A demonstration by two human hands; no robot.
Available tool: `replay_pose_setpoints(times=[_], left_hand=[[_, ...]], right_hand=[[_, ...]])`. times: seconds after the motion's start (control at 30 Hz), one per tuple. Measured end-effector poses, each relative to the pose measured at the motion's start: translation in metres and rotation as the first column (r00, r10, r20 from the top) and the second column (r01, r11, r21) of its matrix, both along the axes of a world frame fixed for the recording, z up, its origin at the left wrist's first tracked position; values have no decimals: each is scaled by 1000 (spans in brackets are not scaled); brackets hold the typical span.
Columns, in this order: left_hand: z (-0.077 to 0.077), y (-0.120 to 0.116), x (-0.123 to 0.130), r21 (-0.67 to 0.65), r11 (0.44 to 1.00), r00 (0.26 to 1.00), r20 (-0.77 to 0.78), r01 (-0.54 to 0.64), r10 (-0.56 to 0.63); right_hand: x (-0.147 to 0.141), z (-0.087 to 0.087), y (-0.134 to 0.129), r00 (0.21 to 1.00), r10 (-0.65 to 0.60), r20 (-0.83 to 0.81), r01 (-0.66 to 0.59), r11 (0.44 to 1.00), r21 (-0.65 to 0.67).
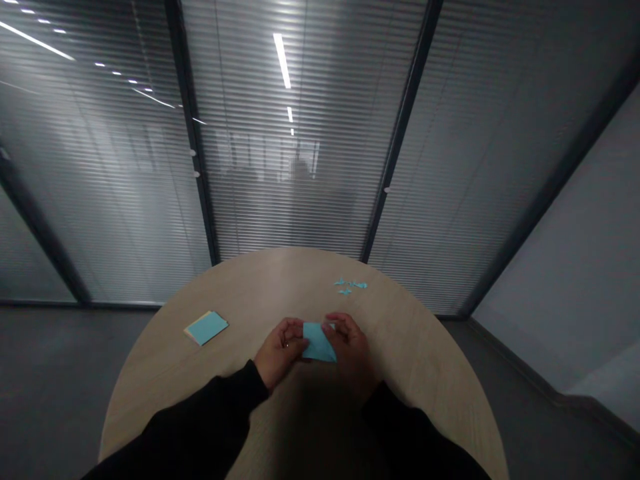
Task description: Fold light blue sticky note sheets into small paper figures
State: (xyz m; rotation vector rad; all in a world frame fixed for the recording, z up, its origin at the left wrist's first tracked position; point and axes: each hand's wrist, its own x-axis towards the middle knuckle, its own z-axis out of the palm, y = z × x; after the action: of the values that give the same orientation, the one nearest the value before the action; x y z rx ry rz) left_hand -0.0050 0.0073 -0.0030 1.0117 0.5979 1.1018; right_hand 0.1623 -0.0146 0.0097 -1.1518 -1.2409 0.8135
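Note:
A light blue sheet of paper (318,343) is held between my two hands near the middle of the round wooden table (270,280). My left hand (283,347) grips its left edge, thumb on top and fingers bent behind; a ring shows on one finger. On the right side, my right hand (353,350) pinches the paper near its upper right corner, with the thumb over the front. The paper's right edge slants, and whether it is folded there I cannot tell.
A stack of paper (208,328), blue on top with a yellowish edge, lies at the table's left. Several small blue paper pieces (345,291) lie beyond my right hand. Glass panels with blinds (300,200) stand behind the table.

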Motion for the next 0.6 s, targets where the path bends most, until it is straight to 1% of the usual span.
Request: replay_pose_setpoints(times=[0.07,0.13,0.17,0.23,0.3,0.37,0.43,0.5,0.6], left_hand=[[1,1,-1,55,995,997,-10,-78,79],[3,1,-3,86,989,992,-19,-124,126],[4,2,-4,88,987,990,-28,-134,137],[5,2,-6,63,989,989,-51,-134,137],[4,3,-7,12,992,990,-62,-124,124],[4,4,-8,-41,993,992,-58,-110,108],[4,5,-8,-57,995,995,-52,-83,80],[4,5,-9,-12,999,996,-73,-43,42],[3,5,-11,102,995,986,-163,3,13]], right_hand=[[2,-1,1,1000,8,29,-9,998,58],[5,-1,2,989,36,142,-53,991,120],[7,-1,2,973,40,229,-78,984,157],[10,0,2,936,62,347,-160,952,259],[12,1,3,912,87,402,-222,927,303],[14,0,5,903,119,412,-250,926,283],[16,0,6,912,148,382,-254,937,242],[17,2,6,930,191,315,-254,952,173],[16,7,3,945,252,211,-271,960,70]])
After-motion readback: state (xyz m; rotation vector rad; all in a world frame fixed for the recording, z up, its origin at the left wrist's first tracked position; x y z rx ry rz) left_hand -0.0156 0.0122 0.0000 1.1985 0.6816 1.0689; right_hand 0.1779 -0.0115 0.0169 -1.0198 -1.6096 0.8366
